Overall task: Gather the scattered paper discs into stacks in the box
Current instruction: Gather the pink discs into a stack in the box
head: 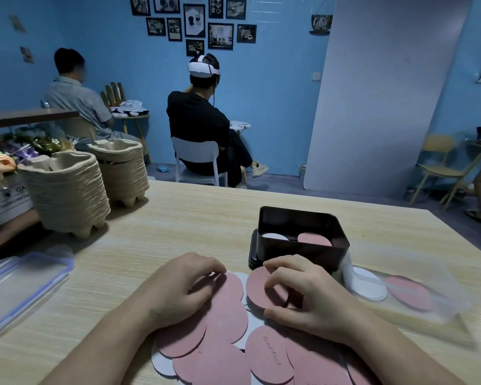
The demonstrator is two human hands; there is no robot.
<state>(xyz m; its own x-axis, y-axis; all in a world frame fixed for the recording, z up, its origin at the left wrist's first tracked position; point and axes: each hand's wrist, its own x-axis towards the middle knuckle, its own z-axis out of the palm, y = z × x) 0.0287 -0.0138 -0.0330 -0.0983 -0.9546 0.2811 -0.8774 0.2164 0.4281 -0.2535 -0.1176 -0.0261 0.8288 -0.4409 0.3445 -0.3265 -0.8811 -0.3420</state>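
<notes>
Paper discs point(225, 318), pink and white, lie overlapping on the surface point(192, 218) at its near edge. Just behind them a black box point(297, 254) holds a white stack point(274, 236) beside a pink stack point(314, 239). The right hand point(306, 293) pinches one pink disc point(257, 290) just before the box. The left hand point(184, 284) rests curled fingers on the pile; whether they grip a disc cannot be told. A clear tub point(428, 315) at right holds more discs.

table point(192, 218) | paper discs point(225, 320) | black box point(300, 252) | clear lid point(20, 287) | pulp-tray stacks point(67, 195)
</notes>
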